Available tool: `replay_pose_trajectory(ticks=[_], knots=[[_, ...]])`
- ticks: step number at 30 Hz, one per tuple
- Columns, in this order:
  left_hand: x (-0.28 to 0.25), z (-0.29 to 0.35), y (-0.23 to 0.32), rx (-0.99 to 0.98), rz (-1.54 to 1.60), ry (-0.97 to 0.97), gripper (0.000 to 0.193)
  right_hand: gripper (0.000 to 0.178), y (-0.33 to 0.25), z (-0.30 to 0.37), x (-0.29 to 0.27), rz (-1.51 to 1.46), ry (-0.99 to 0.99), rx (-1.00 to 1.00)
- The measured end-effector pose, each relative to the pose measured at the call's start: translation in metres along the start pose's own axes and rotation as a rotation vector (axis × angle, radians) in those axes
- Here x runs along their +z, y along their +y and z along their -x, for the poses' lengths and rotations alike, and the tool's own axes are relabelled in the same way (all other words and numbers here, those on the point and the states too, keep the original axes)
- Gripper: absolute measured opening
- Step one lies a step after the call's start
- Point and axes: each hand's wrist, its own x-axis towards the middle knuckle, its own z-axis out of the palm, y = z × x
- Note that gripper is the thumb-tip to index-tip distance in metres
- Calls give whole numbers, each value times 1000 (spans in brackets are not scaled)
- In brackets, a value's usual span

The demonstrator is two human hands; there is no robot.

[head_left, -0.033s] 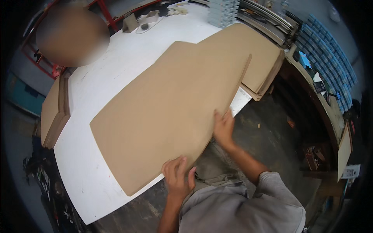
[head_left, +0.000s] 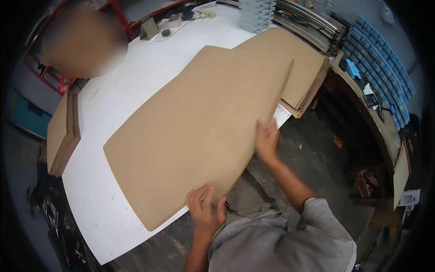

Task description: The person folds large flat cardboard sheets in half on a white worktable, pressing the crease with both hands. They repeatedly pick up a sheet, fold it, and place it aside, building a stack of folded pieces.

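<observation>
A large brown cardboard sheet [head_left: 195, 122] lies across the white table, its near edge toward my body. My left hand [head_left: 206, 209] rests on that near edge, fingers stretched over the top and thumb apart. At the right edge of the sheet is my right hand [head_left: 267, 144], thumb on the upper face and fingers around the side. Those fingertips are partly hidden by the edge. Toward the far right, the sheet overlaps a stack of similar brown sheets [head_left: 306, 65].
Another stack of cardboard [head_left: 61, 136] stands at the left of the white table [head_left: 90, 217]. Pale blue stacked pieces [head_left: 256, 16] and a small box [head_left: 174, 21] sit at the back. A blurred person [head_left: 84, 41] is at far left. Blue stacks [head_left: 380, 68] stand at right.
My right hand has slid slightly up and right along the sheet's edge. My left hand has shifted a little left. The sheet looks almost unmoved.
</observation>
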Motion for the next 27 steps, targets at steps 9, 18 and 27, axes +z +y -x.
replay_pose_trajectory(ticks=[9,18,27], knots=[[-15,22,-33,-294,59,21,51,36,57,-306,-106,818,388,48],[-29,34,-39,-435,41,90,40,34,55,-344,-144,1018,447,368],[-41,42,-43,-464,-22,96,32,36,63,-324,-149,732,604,392]])
